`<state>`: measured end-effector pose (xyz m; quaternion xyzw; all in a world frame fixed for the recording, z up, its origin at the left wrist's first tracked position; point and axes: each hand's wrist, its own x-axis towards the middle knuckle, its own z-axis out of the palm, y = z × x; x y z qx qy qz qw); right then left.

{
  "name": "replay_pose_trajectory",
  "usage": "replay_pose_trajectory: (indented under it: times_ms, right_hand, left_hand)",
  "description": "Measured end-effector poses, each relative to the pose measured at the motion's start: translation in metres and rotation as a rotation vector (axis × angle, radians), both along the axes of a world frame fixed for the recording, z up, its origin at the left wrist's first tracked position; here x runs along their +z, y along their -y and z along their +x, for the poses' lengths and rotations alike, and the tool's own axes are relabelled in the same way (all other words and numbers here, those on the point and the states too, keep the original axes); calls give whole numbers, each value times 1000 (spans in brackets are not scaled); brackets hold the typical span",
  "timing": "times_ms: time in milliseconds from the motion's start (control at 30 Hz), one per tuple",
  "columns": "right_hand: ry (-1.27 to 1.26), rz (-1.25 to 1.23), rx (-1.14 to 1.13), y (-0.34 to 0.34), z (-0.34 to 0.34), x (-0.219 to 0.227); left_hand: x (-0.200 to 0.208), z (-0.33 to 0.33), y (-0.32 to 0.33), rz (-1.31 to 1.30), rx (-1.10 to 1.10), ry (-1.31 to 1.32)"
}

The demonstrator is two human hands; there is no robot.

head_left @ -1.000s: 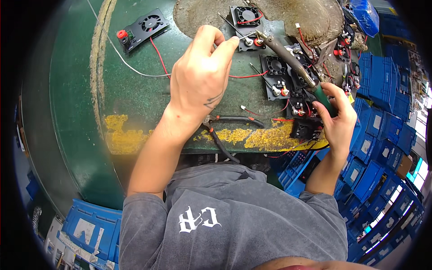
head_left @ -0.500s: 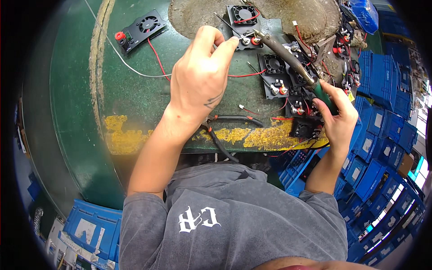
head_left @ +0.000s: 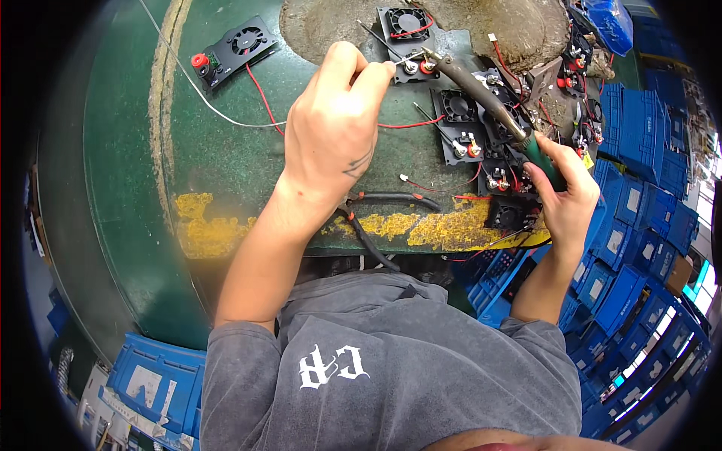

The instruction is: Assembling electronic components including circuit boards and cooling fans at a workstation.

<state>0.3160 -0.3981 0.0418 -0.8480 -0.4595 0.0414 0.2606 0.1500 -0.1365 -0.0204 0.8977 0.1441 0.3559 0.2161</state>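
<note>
the right hand [head_left: 568, 184] stays curled round the green handle of the soldering iron [head_left: 481, 94], hardly moved. beyond it, the left hand [head_left: 331, 113] has drawn slightly leftward, thumb and forefinger pinching a thin grey wire [head_left: 248, 124] whose end reaches to the iron's tip. that tip stays over the silver terminal [head_left: 411, 68] and red terminal [head_left: 428, 66] of the fan panel [head_left: 407, 22] ahead, so the work seems to be holding at one spot; whether tip and metal touch is too small to tell.

for room, the yellow-worn near edge [head_left: 451, 233] lies under the orange-banded pliers [head_left: 391, 197], one handle overhanging. past them, green table [head_left: 248, 161] opens leftward, crossed by wires, up to another fan panel [head_left: 244, 41]. rightward is tight: more panels [head_left: 459, 105] crowd beneath the iron.
</note>
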Motion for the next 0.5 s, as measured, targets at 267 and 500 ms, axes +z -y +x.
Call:
replay_pose_trajectory:
  times_ms: [267, 500]
  right_hand:
    - [27, 7, -8, -1, 0, 1]
    - [31, 10, 0, -1, 0, 1]
  left_hand:
    - [1, 2, -2, 48, 16, -1]
    - [2, 3, -1, 91, 14, 14]
